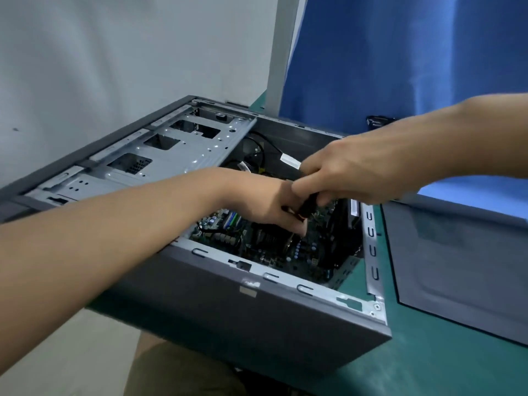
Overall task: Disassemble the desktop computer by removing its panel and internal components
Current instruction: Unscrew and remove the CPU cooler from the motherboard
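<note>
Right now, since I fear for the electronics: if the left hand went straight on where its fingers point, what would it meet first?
Likely the motherboard: the left hand points down into the open case, fingertips close above the board; depth is unclear.

Single head cam, wide-angle, sits above the table's (428, 358) near edge, facing forward and down. Close range: the open computer case (257, 318) fills mid-frame and lies diagonally. Forearms enter from lower left and from the right edge. Left hand (271, 204) and right hand (354, 172) meet near centre at a black cable (307, 208). Background: grey wall (85, 52), blue curtain (400, 52). Flat grey panel (457, 252) is cropped at the right edge.
</note>
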